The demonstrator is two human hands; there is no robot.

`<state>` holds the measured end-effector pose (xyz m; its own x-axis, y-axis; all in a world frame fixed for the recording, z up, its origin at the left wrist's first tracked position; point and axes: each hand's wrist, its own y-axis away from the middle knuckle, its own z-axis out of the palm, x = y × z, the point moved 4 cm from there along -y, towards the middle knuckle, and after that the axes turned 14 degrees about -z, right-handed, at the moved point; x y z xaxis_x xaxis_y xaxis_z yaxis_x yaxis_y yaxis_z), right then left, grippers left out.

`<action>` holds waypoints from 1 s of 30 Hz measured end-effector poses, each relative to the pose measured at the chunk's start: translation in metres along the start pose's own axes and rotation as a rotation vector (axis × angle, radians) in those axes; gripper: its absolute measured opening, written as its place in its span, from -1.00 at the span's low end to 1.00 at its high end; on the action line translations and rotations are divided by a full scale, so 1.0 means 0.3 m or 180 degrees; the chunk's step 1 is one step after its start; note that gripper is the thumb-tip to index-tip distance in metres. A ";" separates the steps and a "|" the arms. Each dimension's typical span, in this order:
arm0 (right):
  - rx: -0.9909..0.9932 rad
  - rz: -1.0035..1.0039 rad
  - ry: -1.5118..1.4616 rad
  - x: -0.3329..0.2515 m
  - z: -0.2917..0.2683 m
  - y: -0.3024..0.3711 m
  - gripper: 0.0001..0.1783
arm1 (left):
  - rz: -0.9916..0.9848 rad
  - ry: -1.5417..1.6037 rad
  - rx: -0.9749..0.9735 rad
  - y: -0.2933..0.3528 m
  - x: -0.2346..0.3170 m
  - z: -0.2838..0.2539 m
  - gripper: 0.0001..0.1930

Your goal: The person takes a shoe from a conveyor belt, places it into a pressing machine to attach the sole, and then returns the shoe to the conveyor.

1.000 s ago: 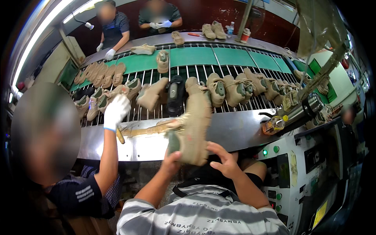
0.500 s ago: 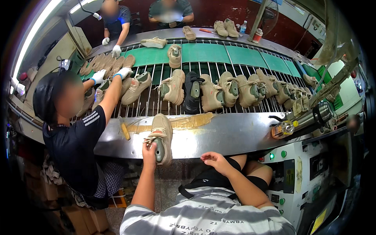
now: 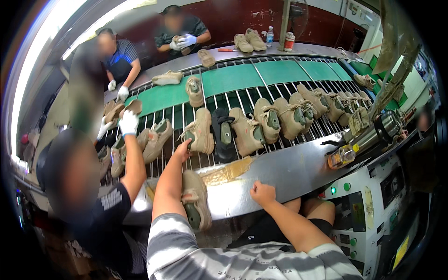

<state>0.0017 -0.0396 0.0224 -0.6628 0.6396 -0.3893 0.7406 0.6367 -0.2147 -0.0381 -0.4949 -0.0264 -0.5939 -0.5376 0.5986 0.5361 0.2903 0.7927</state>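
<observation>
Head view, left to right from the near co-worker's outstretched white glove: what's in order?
White glove → beige shoe at the left hand → black shoe → right hand → yellow-capped bottle → silver end of the flask.

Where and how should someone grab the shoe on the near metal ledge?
Probably grip the shoe by its heel, from the near side: the heel points that way and seems to overhang the ledge, leaving room to reach under, thumb over the green insert.

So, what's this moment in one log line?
left hand: touching tan shoe on rack; right hand: curled, near counter; second tan shoe: counter's edge
</observation>
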 end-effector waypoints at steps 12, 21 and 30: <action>0.0121 -0.0063 -0.0254 -0.001 -0.009 0.002 -0.78 | 0.0666 0.0627 -0.0246 0.178 0.041 0.131 -0.66; -0.0747 0.0833 -0.3100 -0.050 -0.045 -0.029 -0.44 | 0.1199 0.0473 -0.0865 0.958 -0.160 0.253 -0.61; -0.0086 0.0632 -0.7025 -0.199 -0.462 0.303 -0.11 | 0.0763 0.1062 -0.2052 1.265 -0.706 0.658 -0.14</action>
<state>0.0933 0.0396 0.1503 0.5537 -0.6685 -0.4965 0.7486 0.6608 -0.0548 0.1726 -0.1146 0.1706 -0.2593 -0.7585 0.5979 0.9324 -0.0353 0.3596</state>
